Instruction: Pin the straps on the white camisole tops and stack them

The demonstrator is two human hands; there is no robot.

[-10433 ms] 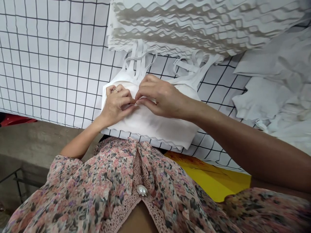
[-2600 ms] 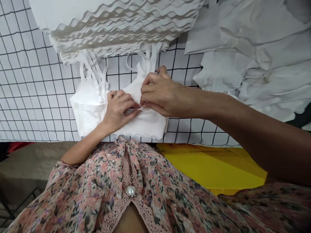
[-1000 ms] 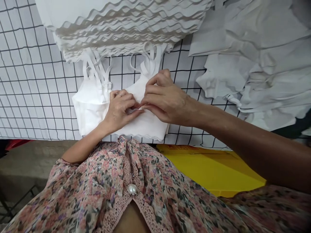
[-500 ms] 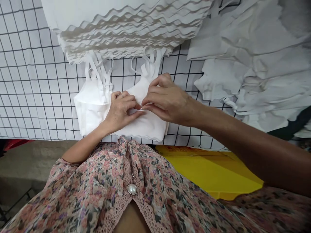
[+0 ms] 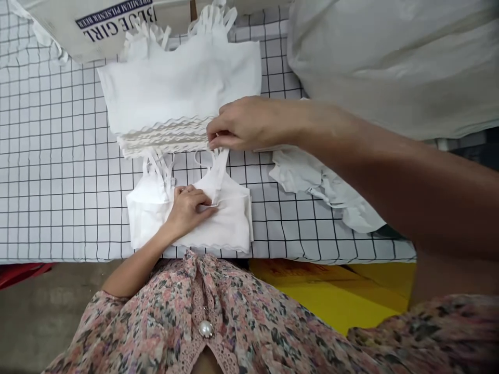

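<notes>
A white bra top (image 5: 234,223) with thin shoulder straps lies flat in front of me, its wavy hem toward my body. My left hand (image 5: 189,210) rests on its middle, thumb and forefinger pinched at the lower end of the right-side strap. Above it, my right hand (image 5: 234,127) is closed on the upper part of that shoulder strap (image 5: 220,169) and holds it up, away from me. The fingertips of the right hand partly hide the strap's top. The other straps (image 5: 156,166) lie loosely at the left.
A stack of white bra tops (image 5: 183,83) with wavy edges lies just beyond. Behind it stands a beer carton (image 5: 105,31). Loose white garments (image 5: 335,192) and a large pale bag (image 5: 390,67) are at the right. Yellow material (image 5: 312,296) shows below the checked table's edge (image 5: 78,218).
My right hand has moved from beside the left hand up and away from me, drawing the strap out straight. The left hand stays on the bra top. The view has tilted upward.
</notes>
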